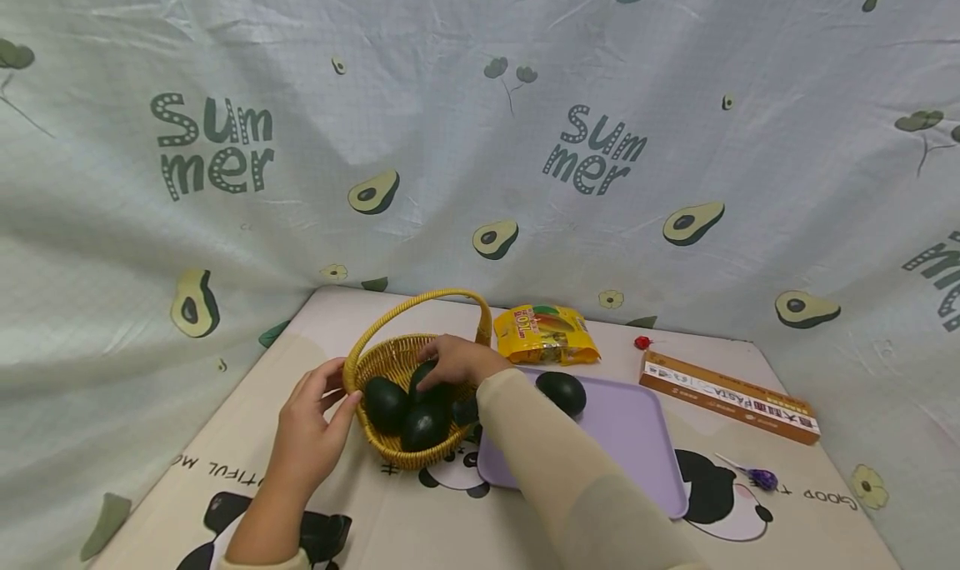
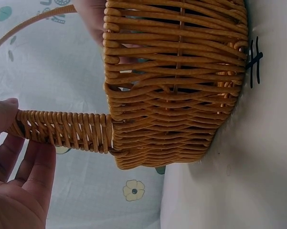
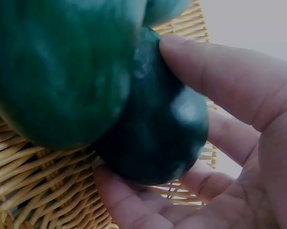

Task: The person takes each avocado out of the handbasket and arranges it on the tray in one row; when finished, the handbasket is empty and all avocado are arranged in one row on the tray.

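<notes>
A yellow wicker basket (image 1: 397, 349) with a tall arched handle holds several dark green avocados. My left hand (image 1: 307, 428) holds the base of the handle (image 2: 62, 129) on the basket's left side, thumb on one face and fingers on the other. Inside the basket, my right hand (image 1: 459, 360) grips an avocado (image 3: 157, 129) between thumb and fingers. Two more avocados show plainly in the head view, one at the left (image 1: 386, 405) and one at the front (image 1: 425, 427). My right hand and sleeve hide part of the basket's right side.
Right of the basket lies a purple tray (image 1: 622, 428) with another avocado (image 1: 562, 392) on it. Behind stands a yellow snack bag (image 1: 546, 335). Farther right are a long pasta box (image 1: 727, 397), a small red item (image 1: 642, 342) and a purple-wrapped lollipop (image 1: 762, 478).
</notes>
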A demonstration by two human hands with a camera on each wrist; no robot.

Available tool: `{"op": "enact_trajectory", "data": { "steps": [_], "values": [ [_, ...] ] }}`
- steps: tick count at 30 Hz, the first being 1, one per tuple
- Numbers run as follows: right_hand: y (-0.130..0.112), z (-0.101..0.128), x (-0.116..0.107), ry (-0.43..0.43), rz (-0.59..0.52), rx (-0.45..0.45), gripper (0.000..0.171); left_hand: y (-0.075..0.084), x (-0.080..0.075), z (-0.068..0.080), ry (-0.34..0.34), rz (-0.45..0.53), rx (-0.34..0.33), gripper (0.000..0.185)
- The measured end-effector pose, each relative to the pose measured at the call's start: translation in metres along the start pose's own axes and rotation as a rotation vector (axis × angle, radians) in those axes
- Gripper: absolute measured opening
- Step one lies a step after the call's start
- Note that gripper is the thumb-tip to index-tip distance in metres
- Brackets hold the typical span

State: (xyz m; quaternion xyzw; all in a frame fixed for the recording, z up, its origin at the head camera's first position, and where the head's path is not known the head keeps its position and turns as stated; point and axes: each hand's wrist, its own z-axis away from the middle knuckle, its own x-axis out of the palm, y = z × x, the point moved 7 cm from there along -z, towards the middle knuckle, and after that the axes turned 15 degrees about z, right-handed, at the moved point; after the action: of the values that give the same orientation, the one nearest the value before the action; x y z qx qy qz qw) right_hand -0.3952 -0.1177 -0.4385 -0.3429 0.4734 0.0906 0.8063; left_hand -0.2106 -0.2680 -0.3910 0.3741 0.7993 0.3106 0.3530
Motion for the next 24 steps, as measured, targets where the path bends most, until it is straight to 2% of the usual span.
{"op": "enact_trajectory", "data": {
  "steps": [7, 13, 24],
  "values": [
    [-0.007, 0.007, -0.003, 0.019, 0.081, -0.038, 0.044, 0.002, 0.002, 0.000, 0.003, 0.017, 0.021, 0.049],
    [-0.008, 0.013, -0.006, 0.023, 0.091, -0.060, 0.036, 0.000, 0.004, 0.002, 0.002, 0.009, 0.007, 0.050],
    [-0.013, 0.023, -0.014, 0.099, 0.114, -0.183, 0.022, -0.002, 0.002, 0.000, 0.012, -0.002, -0.011, 0.050]
  ]
}}
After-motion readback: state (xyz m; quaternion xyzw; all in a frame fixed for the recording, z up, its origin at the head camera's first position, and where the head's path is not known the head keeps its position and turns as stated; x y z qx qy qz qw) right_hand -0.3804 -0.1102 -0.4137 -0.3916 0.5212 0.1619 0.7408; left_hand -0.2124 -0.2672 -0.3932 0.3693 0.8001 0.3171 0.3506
